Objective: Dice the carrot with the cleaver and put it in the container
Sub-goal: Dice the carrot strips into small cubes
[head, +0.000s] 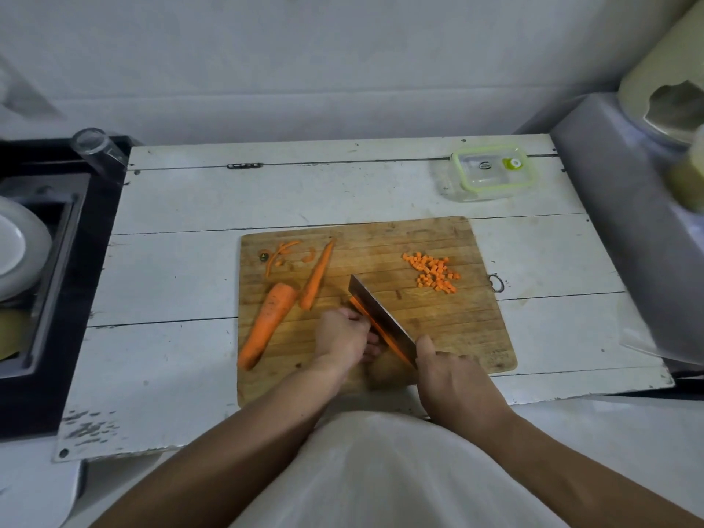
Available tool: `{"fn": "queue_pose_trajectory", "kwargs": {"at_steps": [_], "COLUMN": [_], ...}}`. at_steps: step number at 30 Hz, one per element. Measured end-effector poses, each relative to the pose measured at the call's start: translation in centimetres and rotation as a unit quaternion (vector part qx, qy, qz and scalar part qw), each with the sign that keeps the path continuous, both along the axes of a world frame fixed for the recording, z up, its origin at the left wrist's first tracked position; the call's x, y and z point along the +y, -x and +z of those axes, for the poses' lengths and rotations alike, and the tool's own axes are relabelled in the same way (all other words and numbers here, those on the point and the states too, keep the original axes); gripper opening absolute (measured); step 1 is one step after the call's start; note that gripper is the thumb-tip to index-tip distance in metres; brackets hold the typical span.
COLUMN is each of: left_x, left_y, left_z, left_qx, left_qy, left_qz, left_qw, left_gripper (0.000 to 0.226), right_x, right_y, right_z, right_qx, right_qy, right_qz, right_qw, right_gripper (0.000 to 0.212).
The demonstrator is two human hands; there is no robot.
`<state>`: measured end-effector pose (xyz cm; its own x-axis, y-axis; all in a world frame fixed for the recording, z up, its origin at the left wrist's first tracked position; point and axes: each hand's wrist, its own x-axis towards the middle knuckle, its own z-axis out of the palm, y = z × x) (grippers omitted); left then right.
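Two carrot pieces (266,325) are laid at the board's (438,322) left. A carrot slab (371,318) is pinned by the left hand's (343,337) curled fingers; the cleaver (381,314) is gripped by the right hand (449,379). Dice (434,273) are heaped right; the lidded container (489,171) is set beyond on the surface (190,203).

Both forearms bare from lower frame edge up to wrists, no sleeve showing anywhere. Left hand (344,337) bare: no glove, no ring, no watch or strap at wrist. Right hand (449,379) bare too, wrist likewise plain. Between arms, pale white garment (381,470) fills lower middle, smooth cloth, rounded outline, no print, no buttons, no seam in sight. Fingernails too small to make out.
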<state>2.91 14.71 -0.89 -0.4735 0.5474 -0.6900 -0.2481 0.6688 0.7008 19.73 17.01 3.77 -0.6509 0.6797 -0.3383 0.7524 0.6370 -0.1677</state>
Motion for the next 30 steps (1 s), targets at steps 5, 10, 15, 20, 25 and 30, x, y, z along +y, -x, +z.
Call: {"fn": "queue_pose_trajectory", "kwargs": {"at_steps": [5, 10, 15, 20, 25, 30], "left_x": [0.0, 0.0, -0.2, 0.0, 0.2, 0.5], "left_y": [0.2, 0.4, 0.2, 0.1, -0.1, 0.1], "left_z": [0.3, 0.2, 0.4, 0.4, 0.4, 0.2], "left_qx": [-0.003, -0.008, -0.001, 0.011, 0.003, 0.0], "left_qy": [-0.002, -0.005, -0.006, 0.002, 0.01, 0.019], "left_qz": [-0.015, -0.02, -0.022, -0.022, -0.01, -0.003], "left_qw": [1.0, 1.0, 1.0, 1.0, 1.0, 1.0], "left_gripper": [0.013, 0.011, 0.012, 0.013, 0.013, 0.015], "right_x": [0.0, -0.3, -0.3, -0.2, -0.3, -0.6], "right_y": [-0.3, -0.4, 0.0, 0.4, 0.5, 0.8], "right_z": [-0.3, -0.3, 0.1, 0.9, 0.8, 0.1], "right_qx": [0.029, 0.026, -0.013, -0.051, -0.077, -0.085], "right_qy": [0.002, -0.021, -0.02, -0.017, -0.017, -0.013], "right_qz": [-0.024, -0.001, 0.0, 0.017, 0.019, 0.029], "right_qw": [0.999, 0.999, 1.0, 0.998, 0.997, 0.996], "right_gripper": [0.024, 0.033, 0.022, 0.021, 0.031, 0.04]}}
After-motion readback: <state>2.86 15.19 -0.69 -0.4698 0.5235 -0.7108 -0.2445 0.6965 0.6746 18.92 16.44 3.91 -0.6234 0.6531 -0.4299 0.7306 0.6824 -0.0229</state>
